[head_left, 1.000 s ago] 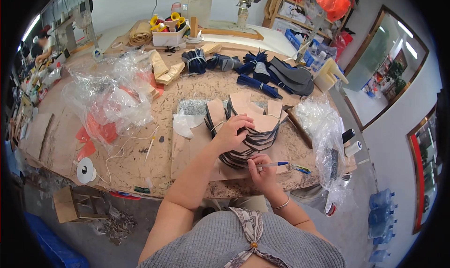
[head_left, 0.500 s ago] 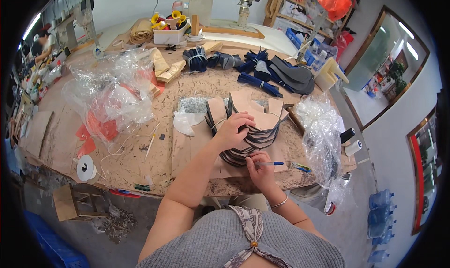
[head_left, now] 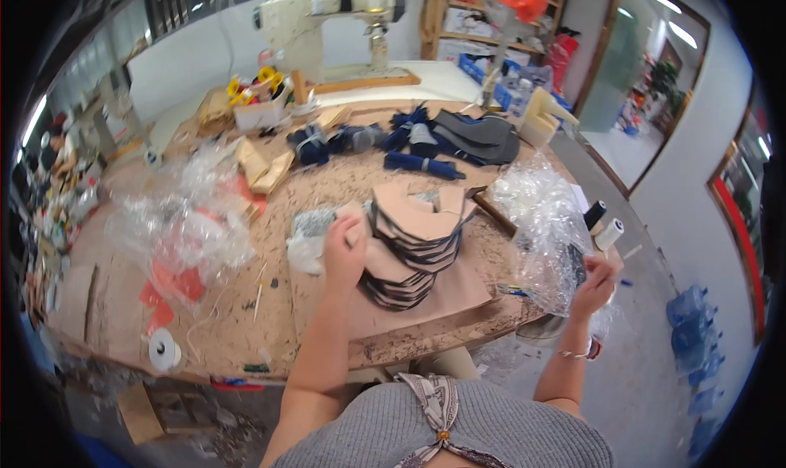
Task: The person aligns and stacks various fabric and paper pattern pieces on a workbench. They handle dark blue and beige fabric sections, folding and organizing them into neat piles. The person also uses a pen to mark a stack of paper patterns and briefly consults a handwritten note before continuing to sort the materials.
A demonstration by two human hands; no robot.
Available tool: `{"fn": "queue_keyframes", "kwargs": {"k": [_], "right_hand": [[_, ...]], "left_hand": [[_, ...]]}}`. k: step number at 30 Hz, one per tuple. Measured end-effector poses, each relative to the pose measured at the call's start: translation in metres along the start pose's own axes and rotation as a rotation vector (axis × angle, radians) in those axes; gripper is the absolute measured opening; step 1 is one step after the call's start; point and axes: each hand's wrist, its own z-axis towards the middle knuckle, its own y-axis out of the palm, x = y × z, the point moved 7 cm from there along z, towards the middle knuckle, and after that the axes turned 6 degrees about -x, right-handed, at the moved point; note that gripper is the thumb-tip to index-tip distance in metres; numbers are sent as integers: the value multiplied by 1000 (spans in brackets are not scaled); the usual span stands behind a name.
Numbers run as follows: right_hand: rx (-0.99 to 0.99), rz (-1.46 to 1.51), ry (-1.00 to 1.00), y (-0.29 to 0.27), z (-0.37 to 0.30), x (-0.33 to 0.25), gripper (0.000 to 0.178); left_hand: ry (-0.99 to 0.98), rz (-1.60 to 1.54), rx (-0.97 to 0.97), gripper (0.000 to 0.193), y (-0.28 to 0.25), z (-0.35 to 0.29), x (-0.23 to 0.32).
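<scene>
Curved beige pieces with dark edges (head_left: 409, 239) lie in stacked bundles on a flat beige sheet (head_left: 409, 319). My left hand (head_left: 344, 253) is at the left side of the stack, its fingers curled on a beige part there; blur hides the exact grip. Away to the right, past the table's edge, my right hand (head_left: 594, 286) is closed on a pen, whose blue end (head_left: 626, 283) sticks out on the right. The rest of the pen is hidden by the hand. Beside my left hand lies a crumpled white piece (head_left: 306, 255).
Clear plastic film (head_left: 532, 202) lies right of the stack, near black and white thread spools (head_left: 609, 235). More film (head_left: 184, 214) covers the left side. Dark blue bundles (head_left: 422, 165) lie behind; a white spool (head_left: 164, 350) sits at the front left edge.
My right hand has moved from the front of the stack far to the right with the pen. My left hand has slid left off the stack's middle. The view has shifted.
</scene>
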Motion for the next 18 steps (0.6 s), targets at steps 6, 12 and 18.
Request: {"fn": "queue_keyframes", "kwargs": {"k": [6,12,18], "right_hand": [[180,-598,371,-109,37,178,21],[336,45,494,-142,24,276,25],[393,245,536,-155,7,311,17]], "left_hand": [[-582,-814,-20,74,-21,-63,-33],[-598,-960,-190,55,-5,-69,-37],[-406,-823,-150,45,1,-79,-35]]}}
